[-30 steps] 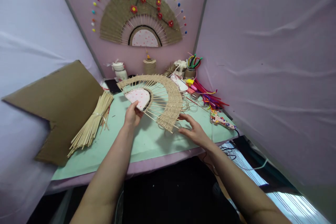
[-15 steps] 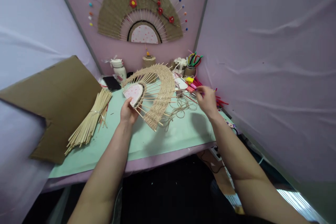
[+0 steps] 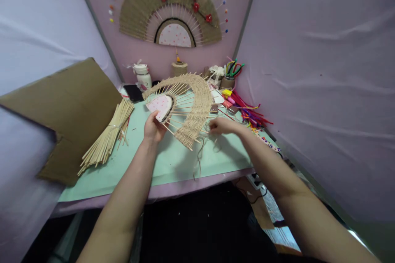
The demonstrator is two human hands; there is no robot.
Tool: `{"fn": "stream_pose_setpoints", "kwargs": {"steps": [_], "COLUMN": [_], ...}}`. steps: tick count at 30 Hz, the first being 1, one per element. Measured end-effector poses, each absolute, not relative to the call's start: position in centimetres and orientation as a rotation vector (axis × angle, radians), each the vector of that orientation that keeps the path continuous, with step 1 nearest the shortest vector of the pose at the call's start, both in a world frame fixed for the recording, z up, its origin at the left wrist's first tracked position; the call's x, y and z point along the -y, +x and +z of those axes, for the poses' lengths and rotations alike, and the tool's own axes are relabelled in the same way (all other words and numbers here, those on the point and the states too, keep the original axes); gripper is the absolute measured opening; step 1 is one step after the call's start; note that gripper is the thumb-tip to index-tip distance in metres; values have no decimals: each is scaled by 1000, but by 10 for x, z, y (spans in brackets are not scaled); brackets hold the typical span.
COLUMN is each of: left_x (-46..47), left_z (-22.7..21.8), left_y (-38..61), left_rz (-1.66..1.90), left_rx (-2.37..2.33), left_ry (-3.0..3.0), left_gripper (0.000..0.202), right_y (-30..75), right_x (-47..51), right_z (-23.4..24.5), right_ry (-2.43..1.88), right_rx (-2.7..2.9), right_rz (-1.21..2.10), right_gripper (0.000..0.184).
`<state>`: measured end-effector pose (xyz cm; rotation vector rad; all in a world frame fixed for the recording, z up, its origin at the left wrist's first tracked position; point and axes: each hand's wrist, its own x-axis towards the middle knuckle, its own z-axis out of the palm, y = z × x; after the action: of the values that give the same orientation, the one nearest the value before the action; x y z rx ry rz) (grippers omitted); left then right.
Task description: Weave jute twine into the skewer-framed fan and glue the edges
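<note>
A fan (image 3: pixel 200 107) of thin sticks, woven with tan twine in a wide arc, is held tilted above the table. My left hand (image 3: pixel 154 126) grips it by the half-round base (image 3: pixel 160 107), which is covered in pink-dotted white cloth. At the fan's right edge my right hand (image 3: pixel 219 125) is closed, fingertips pressed together by loose twine (image 3: pixel 200 156). The twine appears to run from the fan's lower end into those fingers, though the pinch itself is too small to see clearly. Stick ends jut out past the weave.
A tied bundle of sticks (image 3: pixel 108 137) lies at left beside brown cardboard (image 3: pixel 68 111). Behind are a phone (image 3: pixel 133 92), a white bottle (image 3: pixel 142 76) and a twine spool (image 3: pixel 179 69). Pipe cleaners (image 3: pixel 249 111) and a scissors holder (image 3: pixel 228 82) sit right. A finished fan (image 3: pixel 135 12) hangs on the wall.
My right hand has moved left and down from beside the pipe cleaners to the fan's right edge. The loose twine has shifted with it. My left hand keeps its grip on the fan.
</note>
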<state>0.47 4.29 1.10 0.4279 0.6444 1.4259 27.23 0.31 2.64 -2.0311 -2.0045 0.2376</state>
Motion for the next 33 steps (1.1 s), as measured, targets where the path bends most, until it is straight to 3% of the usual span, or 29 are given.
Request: {"fn": "stream_pose_setpoints", "kwargs": {"steps": [2, 5, 7, 9, 13, 17, 20, 23, 27, 33], "left_x": [-43, -43, -44, -45, -47, -46, -45, -47, -51, -59], "left_z": [10, 8, 7, 4, -5, -16, -22, -25, -26, -25], "left_y": [5, 5, 4, 4, 3, -4, -11, -16, -19, -23], "left_rz": [1426, 1405, 1390, 1375, 1320, 1252, 1207, 1156, 1082, 943], "left_rx": [-600, -592, -615, -636, -718, -841, -926, -998, -1032, -1174], "left_ry": [411, 402, 407, 421, 444, 501, 547, 564, 553, 717], "left_gripper": [24, 22, 22, 24, 31, 26, 24, 27, 29, 16], "right_y": [304, 342, 351, 346, 315, 287, 274, 263, 253, 255], "right_x": [-11, -16, -10, 3, 43, 81, 97, 102, 105, 119], "right_z": [63, 102, 105, 89, 33, -10, -28, -39, -47, -52], "right_ry": [-2063, -2050, -1990, -1926, -1819, -1426, -1235, -1245, -1390, -1402], "right_rx": [1831, 1519, 1438, 1472, 1719, 1845, 1821, 1866, 2065, 2151], "right_rz": [46, -279, -366, -319, 44, 845, 1117, 1055, 677, 453], "right_gripper": [31, 77, 87, 73, 30, 35, 43, 48, 12, 14]}}
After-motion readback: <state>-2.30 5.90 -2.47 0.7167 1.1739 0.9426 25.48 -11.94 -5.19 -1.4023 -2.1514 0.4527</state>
